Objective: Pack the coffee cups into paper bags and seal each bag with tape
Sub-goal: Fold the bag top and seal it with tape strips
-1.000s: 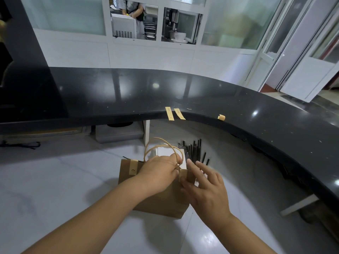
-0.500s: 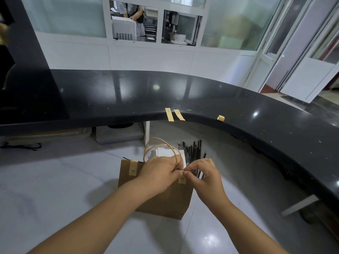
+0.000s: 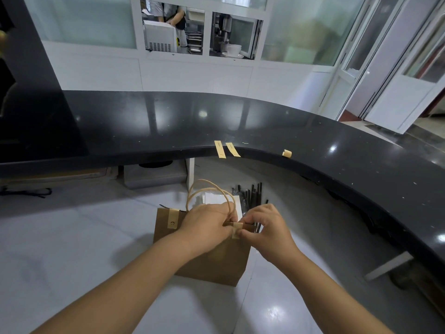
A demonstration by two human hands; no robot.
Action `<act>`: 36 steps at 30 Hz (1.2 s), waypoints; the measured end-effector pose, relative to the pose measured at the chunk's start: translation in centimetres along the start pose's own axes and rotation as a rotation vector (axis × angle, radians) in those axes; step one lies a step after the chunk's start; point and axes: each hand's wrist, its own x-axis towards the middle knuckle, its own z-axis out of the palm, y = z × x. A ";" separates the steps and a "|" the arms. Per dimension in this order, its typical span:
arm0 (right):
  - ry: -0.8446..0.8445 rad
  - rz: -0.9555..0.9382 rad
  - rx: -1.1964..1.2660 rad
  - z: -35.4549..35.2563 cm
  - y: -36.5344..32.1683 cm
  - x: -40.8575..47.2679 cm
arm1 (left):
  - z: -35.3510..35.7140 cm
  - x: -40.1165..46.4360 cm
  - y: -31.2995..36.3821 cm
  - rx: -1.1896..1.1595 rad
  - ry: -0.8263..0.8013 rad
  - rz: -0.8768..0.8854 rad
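Both forearms reach forward, left hand point(image 3: 206, 221) and right hand point(image 3: 266, 229) meeting, fingers curled, pinching.

There is a single view, taken from the person's head, so no second camera shares the scene. It looks forward and steeply down along both forearms, which enter from the bottom edge and meet just below the middle of the frame. The left grip point(image 3: 207, 222) and right grip point(image 3: 263, 227) sit close to the lens, with the floor point(image 3: 72, 249) well beneath them. The wide angle bends straight lines: beyond the grips, the dark bench point(image 3: 265, 126) curves across the frame and sweeps round to their right. Farther beyond them, the upper frame reaches a white wall with windows point(image 3: 197, 30).
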 end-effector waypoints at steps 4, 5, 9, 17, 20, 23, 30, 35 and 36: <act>-0.045 0.004 -0.097 -0.2 -0.5 0.1 | 0.6 0.0 0.0 0.064 0.013 -0.028; -0.049 -0.010 -0.117 -0.3 -0.6 0.2 | 0.8 0.0 -0.1 0.080 0.020 -0.029; -0.088 -0.054 -0.229 -0.4 -1.0 0.6 | 1.2 0.0 -0.2 0.097 0.050 -0.015; -0.124 0.004 -0.200 0.6 -0.9 0.9 | 0.7 -0.4 0.0 0.050 0.055 -0.010; -0.138 0.052 -0.129 0.9 -0.7 0.8 | 0.7 -0.5 -0.3 0.050 0.045 -0.025; -0.146 0.103 -0.007 1.1 -0.3 0.6 | 0.6 -0.5 -0.6 0.060 0.022 -0.040; -0.139 0.256 0.310 0.9 0.1 0.1 | 0.7 -0.6 -1.1 0.036 0.008 -0.036; -0.149 0.228 0.366 1.1 -0.2 -0.3 | 0.6 -1.2 -0.8 0.070 0.058 0.018; -0.147 0.225 0.370 1.2 -0.2 -0.4 | 0.7 -1.4 -0.8 0.090 0.083 0.034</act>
